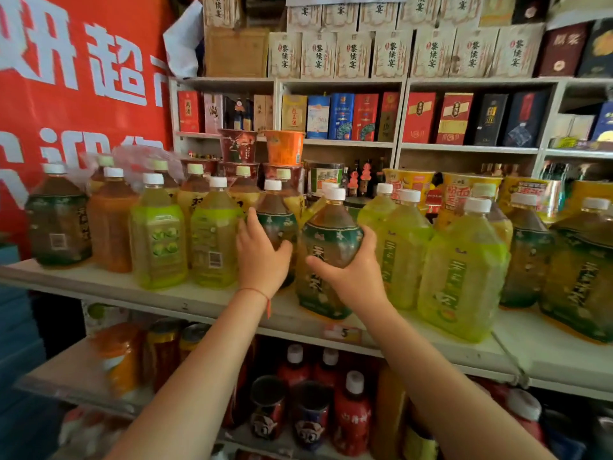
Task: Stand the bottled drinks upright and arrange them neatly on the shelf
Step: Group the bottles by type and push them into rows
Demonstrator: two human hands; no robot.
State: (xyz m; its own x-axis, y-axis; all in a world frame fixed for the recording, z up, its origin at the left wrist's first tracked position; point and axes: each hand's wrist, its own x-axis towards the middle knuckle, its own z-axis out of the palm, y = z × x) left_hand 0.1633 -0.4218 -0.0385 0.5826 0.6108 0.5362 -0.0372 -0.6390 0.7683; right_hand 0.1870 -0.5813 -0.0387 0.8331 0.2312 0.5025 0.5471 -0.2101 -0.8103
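A row of large tea bottles stands upright on the white shelf (205, 298). My right hand (356, 270) grips a dark-green-labelled bottle (326, 240) with a white cap, upright at the shelf's front. My left hand (260, 257) holds a second dark-green bottle (277, 224) just behind and to the left of it. Two light-green bottles (212, 240) stand left of my left hand. More light-green bottles (461, 270) and dark ones (577, 277) stand to the right.
Cup noodles (285, 147) are stacked behind the bottles. Boxed liquor (341, 116) fills the upper shelves. A lower shelf holds red bottles and cans (351, 413). A red banner (76, 94) hangs at the left. An amber bottle (111, 224) and a dark bottle (58, 220) stand at far left.
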